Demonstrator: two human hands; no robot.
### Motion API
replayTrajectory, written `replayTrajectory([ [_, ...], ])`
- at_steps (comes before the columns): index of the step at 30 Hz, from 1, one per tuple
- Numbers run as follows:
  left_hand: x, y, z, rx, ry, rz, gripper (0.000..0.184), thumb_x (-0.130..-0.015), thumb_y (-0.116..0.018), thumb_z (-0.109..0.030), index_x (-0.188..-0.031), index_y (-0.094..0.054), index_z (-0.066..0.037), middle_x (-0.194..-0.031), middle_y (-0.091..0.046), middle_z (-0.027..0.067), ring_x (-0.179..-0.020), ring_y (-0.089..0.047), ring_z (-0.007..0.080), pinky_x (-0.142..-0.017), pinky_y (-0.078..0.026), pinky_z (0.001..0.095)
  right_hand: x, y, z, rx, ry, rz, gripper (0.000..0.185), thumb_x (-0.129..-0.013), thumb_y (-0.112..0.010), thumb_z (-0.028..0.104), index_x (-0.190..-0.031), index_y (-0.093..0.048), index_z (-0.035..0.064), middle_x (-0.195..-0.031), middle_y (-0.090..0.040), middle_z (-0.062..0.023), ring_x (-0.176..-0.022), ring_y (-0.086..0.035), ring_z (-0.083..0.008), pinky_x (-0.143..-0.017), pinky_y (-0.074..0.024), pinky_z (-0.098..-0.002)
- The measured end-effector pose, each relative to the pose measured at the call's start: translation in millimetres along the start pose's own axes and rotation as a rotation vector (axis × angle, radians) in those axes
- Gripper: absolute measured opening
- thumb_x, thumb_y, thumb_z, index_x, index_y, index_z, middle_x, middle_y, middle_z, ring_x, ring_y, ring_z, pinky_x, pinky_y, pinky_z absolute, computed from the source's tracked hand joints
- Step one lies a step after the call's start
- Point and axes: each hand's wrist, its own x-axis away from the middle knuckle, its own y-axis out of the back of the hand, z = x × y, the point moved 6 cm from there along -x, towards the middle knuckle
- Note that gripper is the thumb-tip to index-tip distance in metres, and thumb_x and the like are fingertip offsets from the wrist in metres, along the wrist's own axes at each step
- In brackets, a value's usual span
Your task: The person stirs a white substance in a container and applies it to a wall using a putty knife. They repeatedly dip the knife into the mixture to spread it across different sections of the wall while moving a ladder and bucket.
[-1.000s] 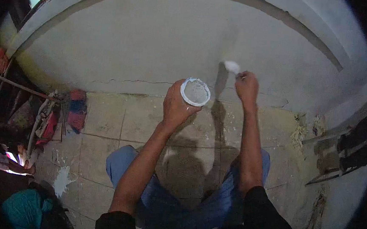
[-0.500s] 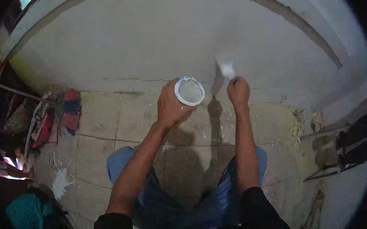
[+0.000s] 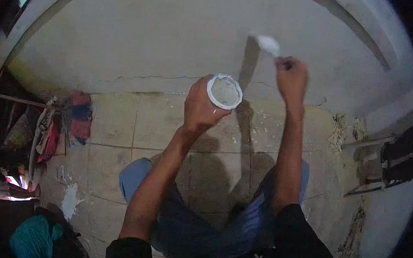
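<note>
My left hand (image 3: 201, 104) is wrapped round the side of a small white paint tub (image 3: 239, 90), which has pale paint smeared on its rim and inside. Held up against the wall (image 3: 174, 40), my right hand (image 3: 292, 80) is closed on a paintbrush (image 3: 269, 45). The brush's white head is smeared by motion and points up and left; its handle is mostly hidden in my fist. Whether the bristles touch the wall, I cannot tell. A long shadow lies on the wall left of the brush.
A crack runs along the wall's base above the tiled floor (image 3: 115, 127). White paint is splashed on the floor (image 3: 70, 201) at left, near a teal bundle (image 3: 33, 239). Cloths (image 3: 80, 120) and a stick clutter the left side. A dark rack-like frame (image 3: 376, 167) stands at right.
My right hand has moved up and to the right along the wall with the paintbrush. The tub in my left hand has shifted slightly right and up.
</note>
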Motion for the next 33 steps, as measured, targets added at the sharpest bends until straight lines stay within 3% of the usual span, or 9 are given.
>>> replayTrajectory([
  [1,0.5,3.9,-3.8,0.024,-0.035,-0.026,0.087,-0.054,-0.090,-0.034,-0.127,-0.050,-0.004,-0.121,-0.056,0.0152,-0.115,-0.055,0.0317,-0.099,-0.044,0.0446,2.7,12.2,7.3,0.001,0.009,-0.002,0.019,-0.088,-0.062,0.016,-0.094,-0.069,-0.0014,-0.086,-0.068,-0.0173,-0.076,-0.067,-0.0281,-0.072,-0.0508,-0.0399],
  [3,4.1,5.4,-4.4,0.035,-0.028,-0.037,0.087,-0.055,-0.090,-0.032,-0.127,-0.050,-0.004,-0.121,-0.057,0.0154,-0.115,-0.055,0.0321,-0.099,-0.044,0.0450,6.3,44.7,18.5,-0.154,0.181,-0.278,0.020,-0.088,-0.064,0.015,-0.097,-0.069,-0.0013,-0.089,-0.069,-0.0168,-0.077,-0.066,-0.0248,-0.073,-0.0506,-0.0374],
  [6,3.3,4.1,-8.8,0.014,-0.012,-0.042,0.085,-0.056,-0.090,-0.029,-0.126,-0.050,-0.004,-0.120,-0.057,0.0157,-0.115,-0.055,0.0324,-0.098,-0.044,0.0453,6.8,47.4,17.7,-0.261,0.164,-0.325,0.020,-0.088,-0.064,0.015,-0.099,-0.068,-0.0010,-0.090,-0.069,-0.0166,-0.078,-0.066,-0.0236,-0.075,-0.0505,-0.0368],
  [11,4.9,10.0,-15.8,-0.026,-0.065,-0.070,0.085,-0.056,-0.090,-0.028,-0.126,-0.050,-0.003,-0.119,-0.058,0.0155,-0.114,-0.056,0.0313,-0.097,-0.045,0.0451,17.5,-81.2,-60.6,-0.134,0.084,-0.092,0.021,-0.088,-0.061,0.017,-0.096,-0.066,-0.0022,-0.089,-0.068,-0.0193,-0.081,-0.067,-0.0329,-0.076,-0.0502,-0.0437],
  [14,4.7,5.7,-8.3,-0.022,0.039,-0.046,0.087,-0.053,-0.090,-0.023,-0.127,-0.048,-0.005,-0.121,-0.056,0.0157,-0.115,-0.052,0.0359,-0.097,-0.044,0.0468,45.5,-134.7,-99.0,0.034,0.047,0.115,0.020,-0.087,-0.058,0.014,-0.094,-0.064,-0.0039,-0.087,-0.066,-0.0223,-0.083,-0.066,-0.0363,-0.076,-0.0500,-0.0472],
  [20,4.6,5.5,-11.3,-0.092,-0.019,-0.081,0.088,-0.050,-0.090,-0.021,-0.126,-0.048,-0.005,-0.120,-0.057,0.0164,-0.114,-0.054,0.0355,-0.096,-0.044,0.0463,78.4,-179.8,-150.0,0.088,-0.083,0.408,0.017,-0.080,-0.060,0.012,-0.085,-0.063,-0.0045,-0.086,-0.065,-0.0248,-0.084,-0.064,-0.0410,-0.075,-0.0503,-0.0489],
  [22,4.3,9.6,-17.2,-0.106,-0.011,-0.078,0.087,-0.050,-0.090,-0.021,-0.125,-0.049,-0.004,-0.119,-0.057,0.0160,-0.114,-0.054,0.0351,-0.095,-0.045,0.0459,86.1,-192.1,-167.5,0.092,-0.062,0.360,0.017,-0.081,-0.060,0.013,-0.084,-0.063,-0.0040,-0.084,-0.065,-0.0248,-0.083,-0.065,-0.0409,-0.074,-0.0502,-0.0491],
  [28,7.1,11.2,-23.4,-0.076,0.017,-0.091,0.084,-0.053,-0.090,-0.025,-0.125,-0.050,-0.005,-0.115,-0.059,0.0140,-0.109,-0.059,0.0308,-0.094,-0.047,0.0424,36.1,-166.3,-152.2,0.066,0.022,0.174,0.021,-0.082,-0.062,0.016,-0.082,-0.065,-0.0044,-0.083,-0.065,-0.0256,-0.080,-0.065,-0.0397,-0.071,-0.0498,-0.0479],
  [33,13.2,11.8,-36.8,-0.144,0.034,-0.161,0.085,-0.054,-0.089,-0.025,-0.125,-0.048,-0.005,-0.115,-0.059,0.0148,-0.108,-0.059,0.0317,-0.092,-0.048,0.0433,-0.5,-19.5,-89.1,-0.061,-0.035,-0.091,0.019,-0.079,-0.065,0.014,-0.092,-0.071,0.0026,-0.089,-0.069,-0.0183,-0.083,-0.066,-0.0327,-0.076,-0.0503,-0.0411],
])
